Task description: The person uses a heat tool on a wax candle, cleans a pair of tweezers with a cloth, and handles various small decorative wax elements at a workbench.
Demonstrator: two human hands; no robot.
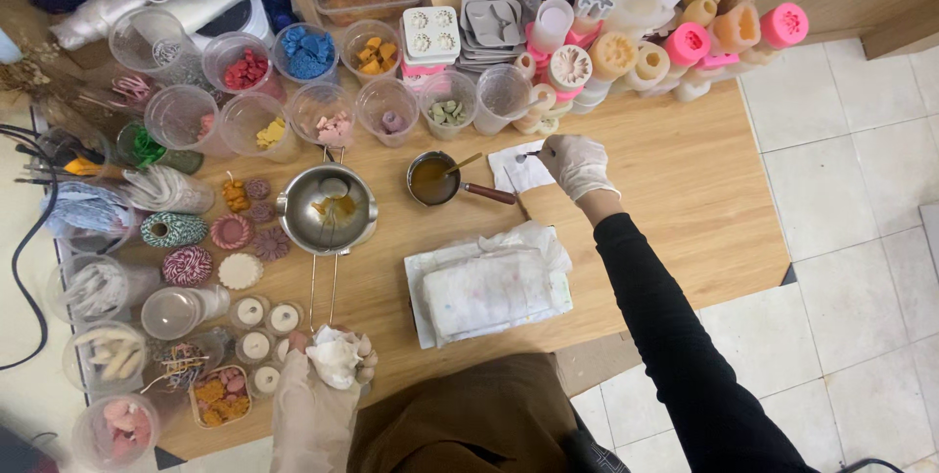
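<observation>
My left hand (328, 375), in a thin glove, is closed around a crumpled white tissue (335, 354) near the table's front edge. My right hand (577, 165), also gloved, reaches across the table and pinches a small metal spoon (528, 154) over a white paper sheet (518, 172). Just left of it sits a small pouring pot (433, 180) with brown liquid and a wooden handle. A steel bowl (326, 209) with yellowish wax residue rests on a wire stand further left. A stack of white tissues (489, 289) lies between my arms.
Clear plastic cups (309, 52) of coloured wax pieces stand along the back. Silicone moulds and cylindrical candle moulds (626, 52) crowd the back right. Twine spools (174, 230), small tealight candles (256, 344) and cups fill the left side. Tiled floor lies to the right.
</observation>
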